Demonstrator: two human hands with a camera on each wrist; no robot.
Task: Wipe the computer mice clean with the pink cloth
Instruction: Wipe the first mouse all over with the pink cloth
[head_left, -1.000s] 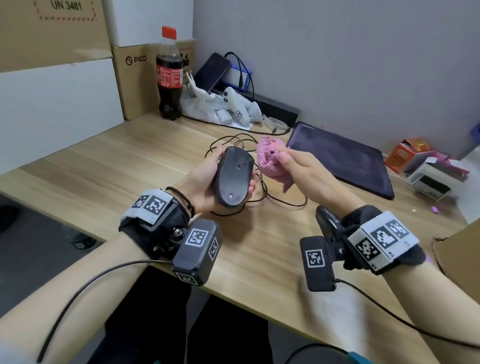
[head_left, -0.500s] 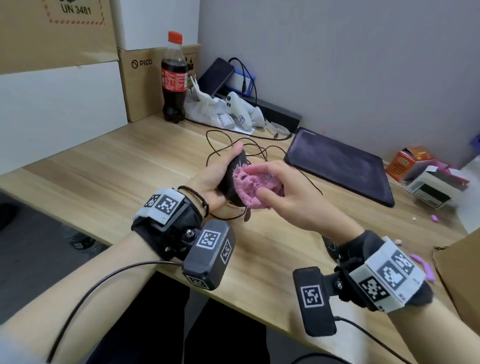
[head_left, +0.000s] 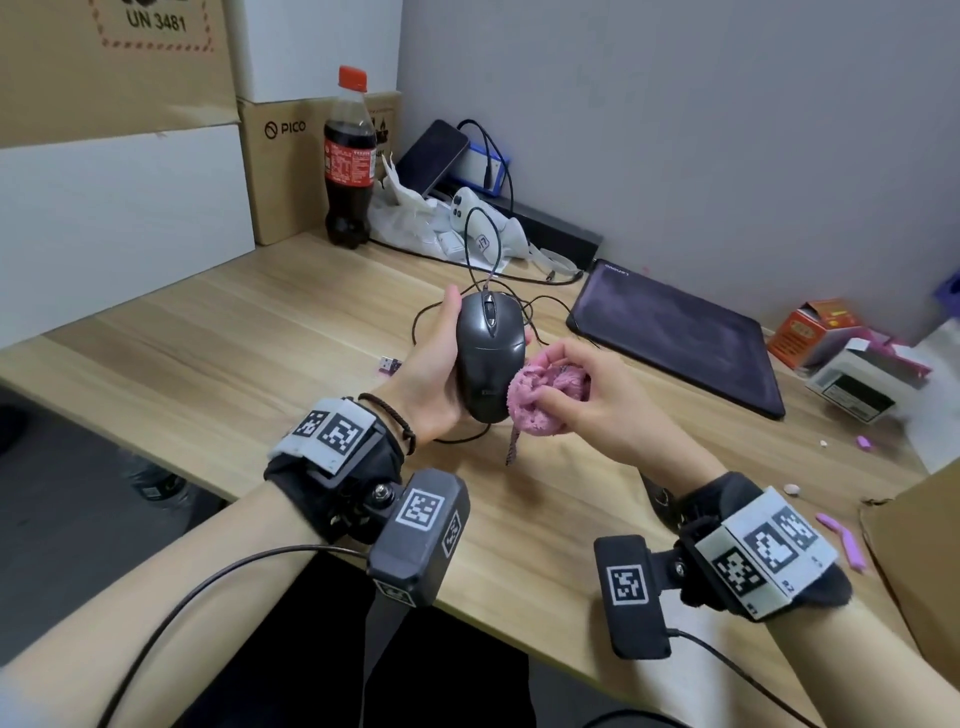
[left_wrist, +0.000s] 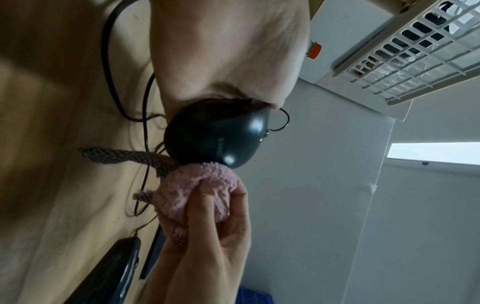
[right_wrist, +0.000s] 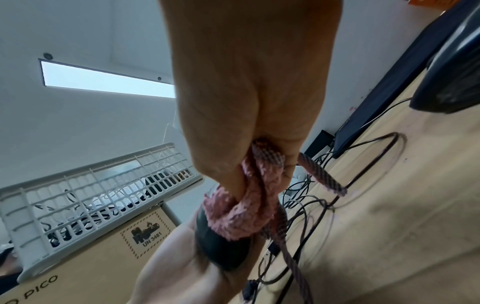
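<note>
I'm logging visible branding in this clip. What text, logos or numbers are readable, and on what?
"UN 3481": top cardboard box, also in the right wrist view.
"PICO": brown box behind the bottle.
"Lenovo", faint: corner of the laptop.
Cola bottle label: too small to read.
Mouse logo, orange box, white box: blurred.
Wrist tags: coded squares, no words.

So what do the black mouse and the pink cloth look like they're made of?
The black corded computer mouse looks like smooth, semi-gloss moulded plastic: it shows light glints. The bunched pink cloth looks like fluffy looped terry or microfibre, judging by its nubby pile.
</note>
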